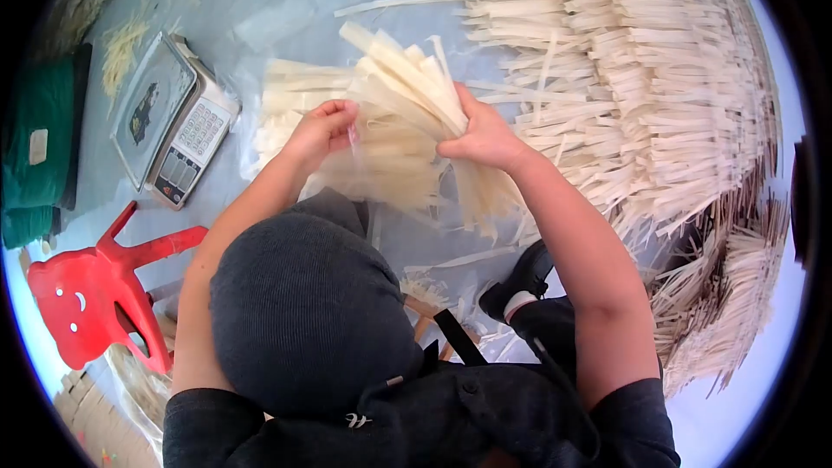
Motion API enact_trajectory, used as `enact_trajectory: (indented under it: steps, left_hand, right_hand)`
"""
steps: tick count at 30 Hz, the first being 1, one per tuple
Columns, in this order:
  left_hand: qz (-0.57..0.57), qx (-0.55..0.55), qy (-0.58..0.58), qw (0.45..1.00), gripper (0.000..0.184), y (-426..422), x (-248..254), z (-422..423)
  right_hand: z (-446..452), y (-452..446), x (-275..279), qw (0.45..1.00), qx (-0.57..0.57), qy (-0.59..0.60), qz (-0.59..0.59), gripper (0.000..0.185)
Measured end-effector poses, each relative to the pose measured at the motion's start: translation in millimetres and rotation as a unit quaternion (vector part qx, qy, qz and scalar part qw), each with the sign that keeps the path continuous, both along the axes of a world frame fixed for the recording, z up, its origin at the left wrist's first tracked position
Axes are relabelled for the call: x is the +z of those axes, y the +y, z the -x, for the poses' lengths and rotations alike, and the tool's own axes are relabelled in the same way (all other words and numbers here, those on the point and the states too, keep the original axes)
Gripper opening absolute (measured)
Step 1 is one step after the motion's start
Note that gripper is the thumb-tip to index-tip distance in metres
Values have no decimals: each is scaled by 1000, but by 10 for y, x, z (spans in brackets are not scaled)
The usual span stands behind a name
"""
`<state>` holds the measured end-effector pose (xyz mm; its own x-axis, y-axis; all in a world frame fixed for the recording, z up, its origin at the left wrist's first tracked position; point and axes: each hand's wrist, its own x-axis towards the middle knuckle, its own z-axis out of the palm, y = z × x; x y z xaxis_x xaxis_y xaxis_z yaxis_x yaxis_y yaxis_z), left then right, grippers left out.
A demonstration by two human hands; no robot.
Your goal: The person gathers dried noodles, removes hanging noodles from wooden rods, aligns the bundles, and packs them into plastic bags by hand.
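A bundle of pale, flat strips fans out in my right hand, whose fingers and thumb are wrapped round its lower part. To the left, my left hand has its thumb and fingertips pinched together at the edge of a clear plastic bag, which is thin and hard to make out. More pale strips lie inside or under the clear plastic, below and beside both hands. Some strips hang down beneath my right hand.
A digital scale stands at the left, near a red plastic chair and green folded material. Large stacks of pale strips fill the right side. A black shoe is below my right hand.
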<state>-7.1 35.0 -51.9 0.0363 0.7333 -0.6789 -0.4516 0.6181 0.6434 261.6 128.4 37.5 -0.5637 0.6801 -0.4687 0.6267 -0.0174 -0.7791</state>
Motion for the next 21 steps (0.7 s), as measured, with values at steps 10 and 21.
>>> enact_trajectory:
  steps: [10,21]
  left_hand:
    - [-53,205,-163,964,30,-168,-142,89]
    - [-181,-70,155,969,21,-80,464,-163]
  right_hand:
    - [18,-83,-446,967,171,-186,-13,95]
    - [122,65,-154,931,262,-244,-68,94]
